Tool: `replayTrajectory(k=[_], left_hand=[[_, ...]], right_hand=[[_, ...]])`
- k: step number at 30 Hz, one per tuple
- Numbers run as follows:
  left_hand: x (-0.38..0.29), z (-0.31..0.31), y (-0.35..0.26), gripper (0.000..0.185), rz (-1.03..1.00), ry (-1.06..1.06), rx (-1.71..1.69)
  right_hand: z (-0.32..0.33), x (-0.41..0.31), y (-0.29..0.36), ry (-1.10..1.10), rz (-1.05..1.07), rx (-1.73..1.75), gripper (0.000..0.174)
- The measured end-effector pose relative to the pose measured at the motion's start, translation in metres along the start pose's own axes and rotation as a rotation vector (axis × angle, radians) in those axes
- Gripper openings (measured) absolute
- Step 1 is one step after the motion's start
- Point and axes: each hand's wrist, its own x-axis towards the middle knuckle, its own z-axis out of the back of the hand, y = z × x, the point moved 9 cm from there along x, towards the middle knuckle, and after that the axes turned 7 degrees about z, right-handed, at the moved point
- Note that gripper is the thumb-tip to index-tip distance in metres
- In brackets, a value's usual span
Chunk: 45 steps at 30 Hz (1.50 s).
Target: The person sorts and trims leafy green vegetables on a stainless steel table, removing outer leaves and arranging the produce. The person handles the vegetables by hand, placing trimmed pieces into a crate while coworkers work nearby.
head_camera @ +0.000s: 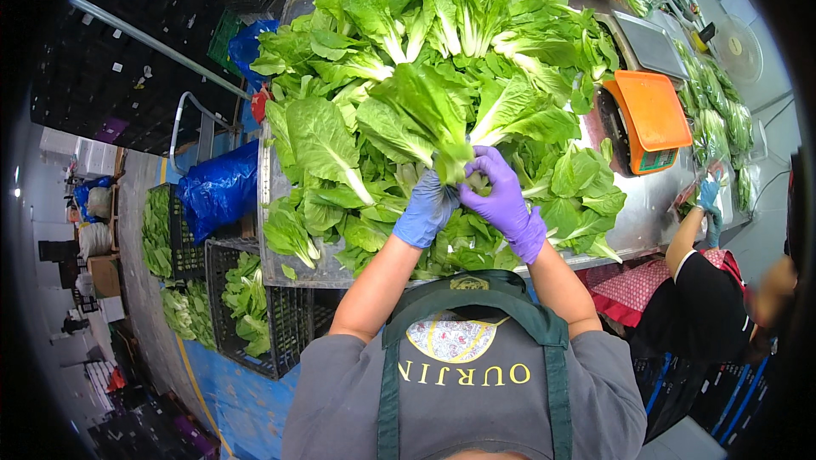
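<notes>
My left hand (426,210), in a blue glove, is closed around the base of a head of leafy green lettuce (424,112). Its broad leaves point away from me, over the pile. At its base, my right hand (503,198) in a purple glove has thumb and fingers against a curled, slightly blurred leaf (454,163). The fingers hide the cut end of the head. Beneath both hands and beyond them spreads a large pile of similar greens (472,26) with pale stalks. The pile lies on a metal table (637,214).
An orange weighing scale (653,112) stands right of the pile, near a grey-topped scale (650,42). Bagged greens (711,128) line the far right. Black crates (274,326) of greens and a blue plastic bag (220,186) sit left. Co-workers' hands (707,195) work around the table.
</notes>
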Motion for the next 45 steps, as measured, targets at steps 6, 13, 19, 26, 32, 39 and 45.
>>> replayTrajectory(k=[6,13,19,26,32,39,45], left_hand=[[-0.006,0.016,-0.015,0.044,-0.170,-0.495,0.203],[0.008,0.008,-0.029,0.035,-0.175,-0.443,-0.210],[-0.004,0.011,-0.019,0.038,-0.076,-0.419,-0.037],[-0.020,0.023,0.038,0.037,0.168,-0.602,0.419],[-0.023,-0.022,0.014,0.071,0.110,-0.176,0.029],[-0.011,-0.040,0.020,0.080,0.117,-0.048,-0.098],[-0.008,0.002,0.043,0.062,0.265,-0.528,0.177]], right_hand=[[-0.006,0.000,0.029,0.080,0.265,-0.206,0.023],[0.029,-0.054,0.020,-0.074,0.263,0.053,0.026],[0.083,-0.080,-0.034,-0.233,-0.314,-0.341,0.052],[0.040,-0.051,-0.046,-0.482,-0.453,0.409,0.037],[0.049,-0.056,-0.076,-0.611,-0.465,1.644,0.041],[0.073,-0.047,-0.051,-0.613,-0.395,1.005,0.036],[0.037,-0.034,-0.017,-0.045,-0.261,-0.257,0.072]])
